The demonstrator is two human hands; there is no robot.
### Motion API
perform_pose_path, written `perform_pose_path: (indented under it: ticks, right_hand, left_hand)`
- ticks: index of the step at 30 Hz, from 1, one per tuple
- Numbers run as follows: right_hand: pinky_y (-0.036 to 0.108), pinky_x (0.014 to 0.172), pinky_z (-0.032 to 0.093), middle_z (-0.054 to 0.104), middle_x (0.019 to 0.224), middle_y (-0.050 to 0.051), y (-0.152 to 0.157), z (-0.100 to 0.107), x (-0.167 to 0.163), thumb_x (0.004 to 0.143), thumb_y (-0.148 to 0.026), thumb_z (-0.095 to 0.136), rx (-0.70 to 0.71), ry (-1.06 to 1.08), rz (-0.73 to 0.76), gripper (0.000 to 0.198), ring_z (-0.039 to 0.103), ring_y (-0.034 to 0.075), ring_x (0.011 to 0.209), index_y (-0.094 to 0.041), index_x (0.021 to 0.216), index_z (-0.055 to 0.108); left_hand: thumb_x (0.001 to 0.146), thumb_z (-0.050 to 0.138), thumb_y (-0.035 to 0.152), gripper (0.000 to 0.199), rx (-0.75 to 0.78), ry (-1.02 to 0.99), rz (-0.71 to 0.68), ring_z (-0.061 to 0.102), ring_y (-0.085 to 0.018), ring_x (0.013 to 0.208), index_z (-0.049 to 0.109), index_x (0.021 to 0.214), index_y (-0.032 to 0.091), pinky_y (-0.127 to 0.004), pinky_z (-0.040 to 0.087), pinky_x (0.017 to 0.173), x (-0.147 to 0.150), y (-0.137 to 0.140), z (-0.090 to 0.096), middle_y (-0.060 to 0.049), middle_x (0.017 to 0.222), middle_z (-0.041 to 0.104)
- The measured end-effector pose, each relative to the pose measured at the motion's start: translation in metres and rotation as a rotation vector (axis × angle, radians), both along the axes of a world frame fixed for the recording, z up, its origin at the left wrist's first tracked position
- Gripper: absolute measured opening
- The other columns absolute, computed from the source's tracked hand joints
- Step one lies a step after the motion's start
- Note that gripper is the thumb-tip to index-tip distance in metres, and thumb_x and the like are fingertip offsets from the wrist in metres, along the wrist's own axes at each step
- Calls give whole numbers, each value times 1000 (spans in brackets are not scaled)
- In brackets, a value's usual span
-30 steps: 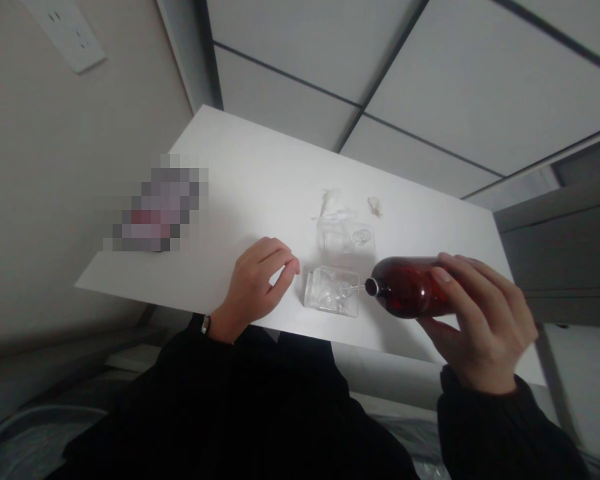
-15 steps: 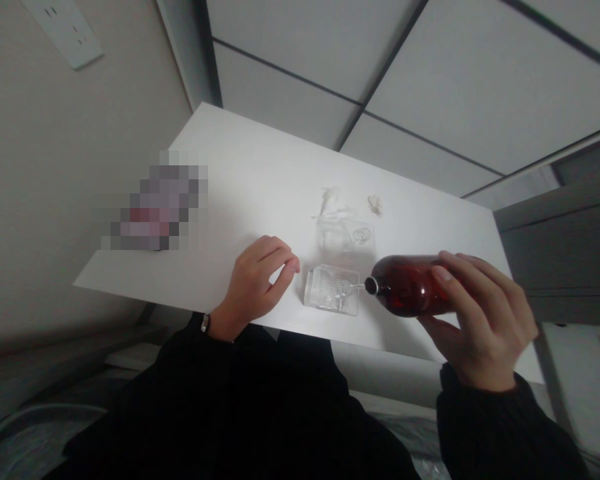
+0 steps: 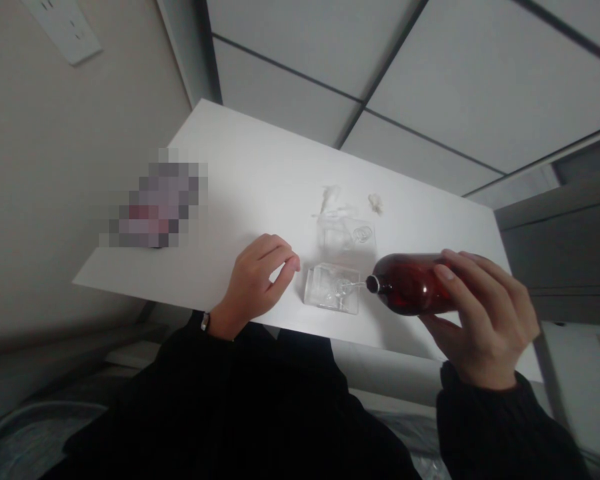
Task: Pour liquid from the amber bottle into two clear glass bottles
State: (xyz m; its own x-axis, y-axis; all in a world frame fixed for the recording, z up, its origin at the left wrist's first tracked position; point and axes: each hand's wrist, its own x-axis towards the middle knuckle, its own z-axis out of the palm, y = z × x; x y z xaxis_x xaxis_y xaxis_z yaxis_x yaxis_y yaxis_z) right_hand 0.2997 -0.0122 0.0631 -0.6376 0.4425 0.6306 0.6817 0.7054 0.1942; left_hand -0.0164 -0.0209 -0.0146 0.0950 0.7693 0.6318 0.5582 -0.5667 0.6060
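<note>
My right hand (image 3: 485, 313) is wrapped round a dark reddish-brown bottle (image 3: 415, 285), tilted onto its side with the uncapped mouth pointing left. A thin stream of clear liquid runs from the mouth into a clear plastic container (image 3: 331, 288) on the table. Left of that container, my left hand (image 3: 260, 277) hovers at the table's front with fingers curled and thumb meeting the fingertips. Whatever those fingertips may hold is hidden. Just behind the container is a second clear plastic piece (image 3: 347, 235) with a round form in it.
The white table (image 3: 260, 173) carries a whitish clump (image 3: 375, 203) and some pale wispy bits (image 3: 330, 197) behind the clear pieces. A pixelated object (image 3: 155, 203) stands at its left end. Grey panels (image 3: 290, 53) rise behind the table, and a wall borders it on the left.
Liquid keeps running from the bottle into the container. Both hands hold nearly the same positions; the view has shifted only slightly.
</note>
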Motion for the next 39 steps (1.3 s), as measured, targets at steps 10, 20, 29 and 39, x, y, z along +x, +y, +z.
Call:
perform_pose_path:
  ticks: [10, 20, 29, 39]
  right_hand:
    - [54, 101, 62, 65, 147, 12, 0, 1, 0, 83, -14, 85, -2, -7, -3, 86, 68, 39, 126, -27, 160, 49]
    - [53, 103, 61, 63, 149, 9, 1, 0, 1, 84, -14, 85, -13, -2, -12, 86, 67, 36, 129, -30, 160, 48]
    - [49, 101, 61, 66, 144, 13, -1, -1, -3, 83, -15, 85, -38, 5, 5, 86, 68, 35, 126, -25, 160, 49]
    - [50, 98, 62, 70, 137, 15, -7, -10, -9, 89, -26, 81, -176, 148, -42, 79, 69, 33, 122, -27, 160, 46]
  left_hand:
    - [103, 50, 16, 25, -27, 9, 5, 59, -17, 78, 61, 81, 21, -34, 48, 71, 0, -1, 3, -2, 81, 64]
    - [103, 50, 16, 25, -9, 15, 6, 57, -17, 77, 57, 80, 21, -33, 47, 70, 1, 0, 3, -2, 79, 62]
    - [102, 50, 16, 25, -26, 16, 15, 58, -17, 76, 56, 79, 21, -33, 47, 70, 1, -1, 4, -2, 79, 62]
    - [104, 51, 21, 10, -74, -18, -16, 67, -18, 89, 61, 103, 22, -34, 55, 82, -3, -5, 5, -3, 95, 72]
